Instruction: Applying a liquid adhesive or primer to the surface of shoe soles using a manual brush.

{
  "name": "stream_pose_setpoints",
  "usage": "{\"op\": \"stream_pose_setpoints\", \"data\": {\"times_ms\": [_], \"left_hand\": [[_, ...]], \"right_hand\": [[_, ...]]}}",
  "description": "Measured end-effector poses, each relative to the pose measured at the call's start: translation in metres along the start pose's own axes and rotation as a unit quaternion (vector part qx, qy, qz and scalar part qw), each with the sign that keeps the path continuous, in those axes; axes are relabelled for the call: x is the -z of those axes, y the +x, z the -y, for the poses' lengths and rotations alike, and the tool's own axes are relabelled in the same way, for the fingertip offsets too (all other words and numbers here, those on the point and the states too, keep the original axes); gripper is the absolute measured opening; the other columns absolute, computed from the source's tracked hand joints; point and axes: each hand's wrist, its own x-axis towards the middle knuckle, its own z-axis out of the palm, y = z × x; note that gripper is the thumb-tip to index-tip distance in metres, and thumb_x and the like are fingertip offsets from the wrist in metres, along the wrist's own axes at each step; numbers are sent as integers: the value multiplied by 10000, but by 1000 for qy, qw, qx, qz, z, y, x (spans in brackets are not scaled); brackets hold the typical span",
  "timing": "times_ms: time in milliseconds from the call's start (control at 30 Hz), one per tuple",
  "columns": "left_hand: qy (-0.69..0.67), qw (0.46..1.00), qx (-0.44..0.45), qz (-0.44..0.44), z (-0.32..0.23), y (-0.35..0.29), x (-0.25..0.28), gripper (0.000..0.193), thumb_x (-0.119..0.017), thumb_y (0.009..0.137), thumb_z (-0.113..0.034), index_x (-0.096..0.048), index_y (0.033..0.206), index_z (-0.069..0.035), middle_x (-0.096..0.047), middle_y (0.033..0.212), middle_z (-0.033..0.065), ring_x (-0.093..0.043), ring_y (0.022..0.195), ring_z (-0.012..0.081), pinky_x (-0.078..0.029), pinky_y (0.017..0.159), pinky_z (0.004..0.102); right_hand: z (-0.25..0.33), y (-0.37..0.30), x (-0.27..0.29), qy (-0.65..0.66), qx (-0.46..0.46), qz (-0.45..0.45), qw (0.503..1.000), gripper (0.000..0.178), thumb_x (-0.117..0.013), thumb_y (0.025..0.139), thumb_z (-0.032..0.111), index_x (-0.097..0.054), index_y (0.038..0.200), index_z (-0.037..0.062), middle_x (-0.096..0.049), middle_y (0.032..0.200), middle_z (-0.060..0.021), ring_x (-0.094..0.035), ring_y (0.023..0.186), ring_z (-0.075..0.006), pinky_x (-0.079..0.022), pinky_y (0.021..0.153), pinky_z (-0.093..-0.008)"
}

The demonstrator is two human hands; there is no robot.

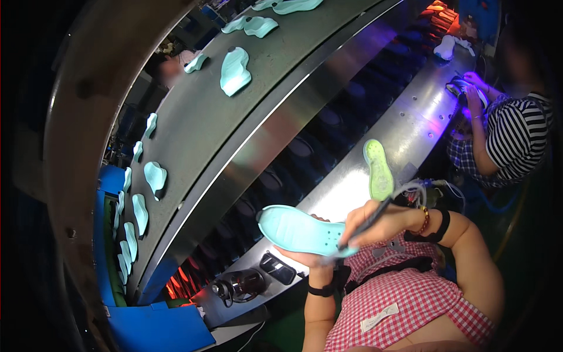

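A light blue shoe sole [293, 227] lies tilted in my left hand [300, 257], its hollow side up. My left fingers wrap round its underside and edge. My right hand [381, 224] grips a dark brush pen [372, 218] with a pale tube running from it. The pen's lower end is over the sole's right part, near several small holes; whether it touches there is blurred. Beyond my right hand, a yellow-green sole [379, 170] rests on the metal ledge [346, 182].
A dark conveyor belt [205, 123] carries several light blue soles, including one wide sole [236, 71]. A black phone-like slab [277, 268] and a dark bottle [246, 284] are on the ledge. At right, a person [516, 135] in stripes handles a shoe. A blue bin [158, 326] stands lower left.
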Motion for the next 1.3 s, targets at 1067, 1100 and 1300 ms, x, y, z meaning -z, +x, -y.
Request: {"op": "stream_pose_setpoints", "data": {"times_ms": [1067,1100,1300], "left_hand": [[-57,993,101,19,-2,-12,-23,597,-317,873,-474,-375,1274,-36,-515,1131,216,-557,935,368,-461,805,467],[-59,979,141,131,-6,-10,-15,579,-332,876,-445,-374,1272,-26,-512,1139,219,-554,946,378,-458,813,473],[32,965,257,44,-19,-1,0,499,-318,903,-333,-405,1213,48,-540,1113,215,-580,952,316,-482,814,406]], "right_hand": [[-23,-17,-3,110,-54,-42,992,180,-638,778,79,-650,950,24,-644,804,-49,-592,702,-85,-475,594,-196],[-19,-19,2,124,-58,-40,990,180,-638,778,79,-650,950,24,-644,804,-49,-592,702,-85,-475,594,-196],[2,-12,20,-56,13,113,992,212,-650,747,70,-639,947,0,-653,812,-107,-609,664,-126,-483,615,-229]]}}
